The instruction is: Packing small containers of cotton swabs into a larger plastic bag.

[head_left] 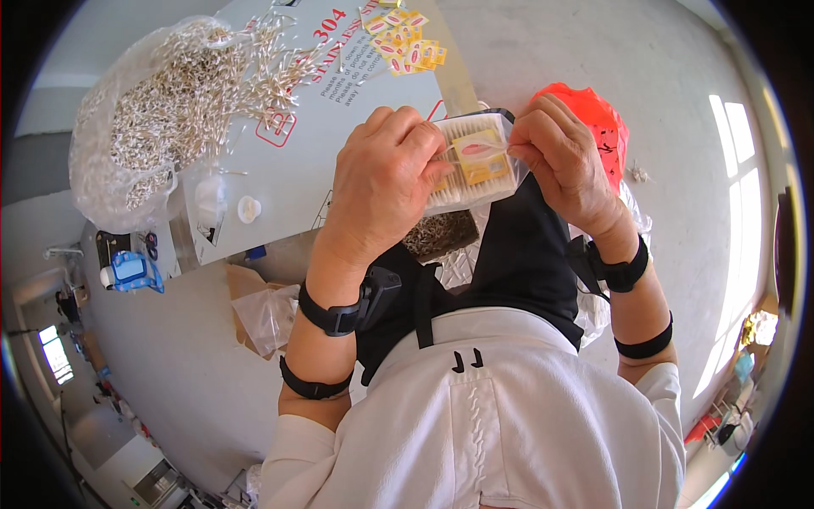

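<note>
A clear plastic pack of cotton swabs is held up between my hands, over my lap at the table's edge. Rows of white swabs show through it, and a yellow and white label card lies on its face. My left hand is closed on the left side of the pack, with the thumb on its face. At the right edge, the fingers of my right hand are pinched on the clear wrap. The underside of the pack is hidden.
Loose cotton swabs spill from a big clear bag on the table. Several yellow cards lie at the far edge. A small white round tub stands nearer. Beside my right hand is a red bag; below, a dark bin of swabs.
</note>
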